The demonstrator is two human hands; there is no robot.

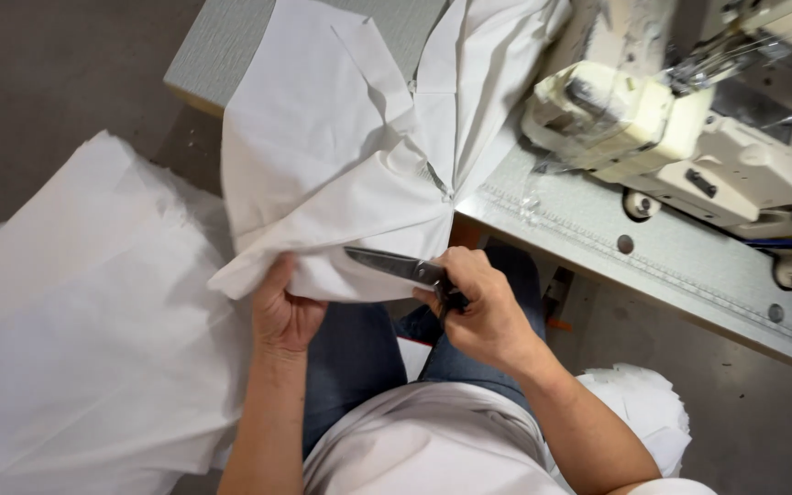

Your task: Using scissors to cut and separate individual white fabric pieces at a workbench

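The left hand [284,312] pinches the white cloth's [341,174] hem taut off the surface [680,261] edge – fingers clamped on it – so the right hand's [483,307] scissors [396,267], gripped tight, meet a firm edge.

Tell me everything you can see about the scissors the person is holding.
The scissors are dark metal with long pointed blades, which look shut or nearly so. They lie almost level, tips pointing left, against the lower edge of the white fabric. The right hand wraps the handles, hiding them almost wholly. The left hand grips the cloth just beyond the blade tips and does not touch the scissors.
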